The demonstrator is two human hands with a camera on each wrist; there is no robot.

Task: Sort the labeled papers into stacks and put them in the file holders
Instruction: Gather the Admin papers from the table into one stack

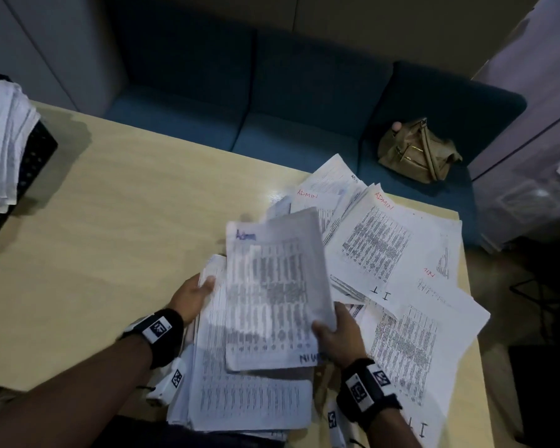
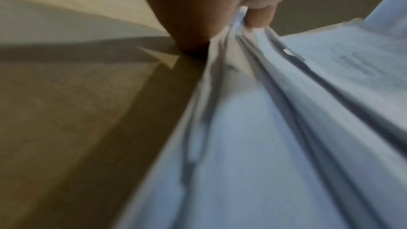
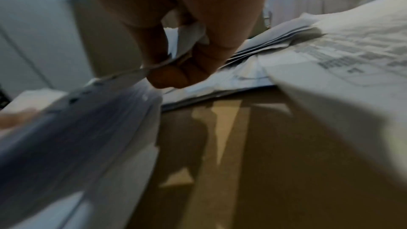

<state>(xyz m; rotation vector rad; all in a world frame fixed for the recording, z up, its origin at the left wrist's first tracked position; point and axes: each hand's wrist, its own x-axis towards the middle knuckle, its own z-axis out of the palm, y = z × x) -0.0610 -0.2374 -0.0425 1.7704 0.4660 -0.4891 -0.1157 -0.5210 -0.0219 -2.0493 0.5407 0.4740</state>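
Note:
A printed sheet marked "Admin" in blue (image 1: 274,286) hangs blurred above a stack of papers (image 1: 249,402) at the table's near edge. My right hand (image 1: 335,337) pinches that sheet's lower right corner between thumb and fingers (image 3: 176,74). On the stack's left edge my left hand (image 1: 193,297) grips several sheets, thumb on top (image 2: 259,15). To the right lies a loose spread of papers labeled "ADMIN" in red (image 1: 374,240) and "IT" (image 1: 411,337).
A black mesh file holder (image 1: 29,166) stuffed with papers stands at the table's far left. Bare wooden table (image 1: 126,221) lies between it and the stack. Behind the table runs a blue sofa (image 1: 272,124) with a tan handbag (image 1: 417,150) on it.

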